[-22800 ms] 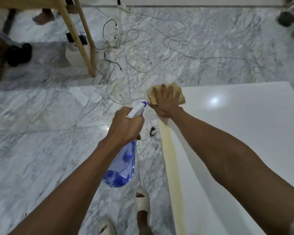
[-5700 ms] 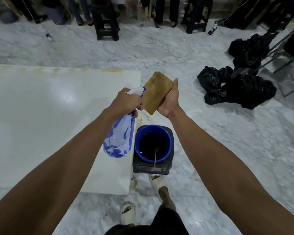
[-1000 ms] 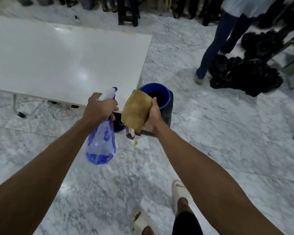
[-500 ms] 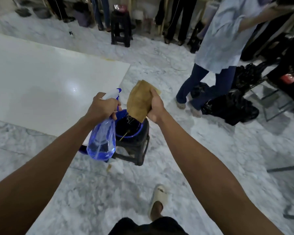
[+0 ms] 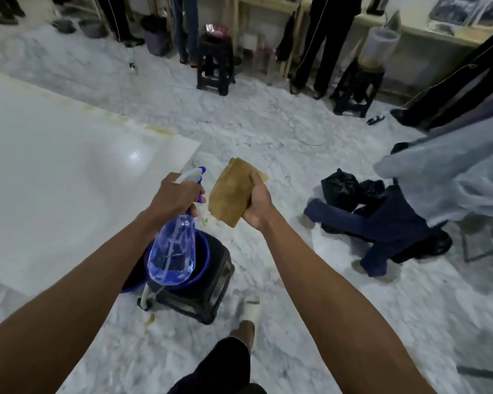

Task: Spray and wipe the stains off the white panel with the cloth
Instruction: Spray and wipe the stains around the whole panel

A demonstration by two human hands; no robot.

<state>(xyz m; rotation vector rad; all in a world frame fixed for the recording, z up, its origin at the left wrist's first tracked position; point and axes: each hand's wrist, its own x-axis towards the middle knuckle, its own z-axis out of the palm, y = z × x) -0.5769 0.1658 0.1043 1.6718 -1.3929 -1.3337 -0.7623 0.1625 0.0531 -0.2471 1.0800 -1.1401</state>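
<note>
Left hand (image 5: 177, 199) grip clamped round spray bottle (image 5: 172, 251) neck, nozzle aimed at folded brown cloth (image 5: 232, 191); right hand (image 5: 258, 204) grip pinches cloth, probably pre-wetting. White panel (image 5: 54, 166) edge stains waiting.

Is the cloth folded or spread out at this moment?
Folded. The right hand pinches the brown cloth as a flat, compact pad with straight edges, held in the air beside the spray bottle.

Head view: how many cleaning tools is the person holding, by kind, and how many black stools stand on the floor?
spray bottle, in the left hand: 1
cloth, in the right hand: 1
black stools: 3
Total: 5
</note>
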